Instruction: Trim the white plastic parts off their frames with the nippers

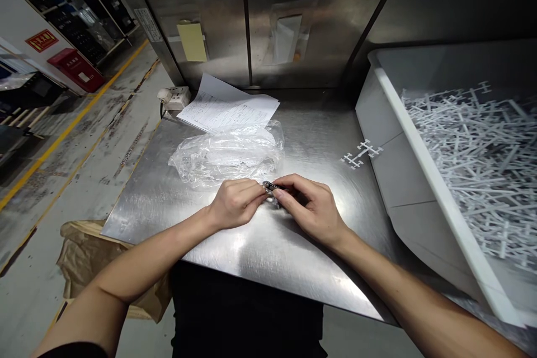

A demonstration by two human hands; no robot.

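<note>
Over the steel table, my two hands meet near its front middle. My right hand [314,207] is closed around small metal nail clippers [272,185], whose jaw end points left toward my other fingertips. My left hand [239,201] is closed in a pinch right at that jaw end; what it pinches is mostly hidden, with only a pale bit showing between the fingers. Just behind my hands lies a clear plastic bag [226,156] with white pieces inside. A white branched plastic sprue [361,154] rests on the table to the right.
A large grey bin [386,100] full of white plastic sprues [482,162] stands at the right. Printed papers [226,103] and a power socket [178,98] are at the back left. A brown paper sack [79,257] sits on the floor left of the steel table [268,268].
</note>
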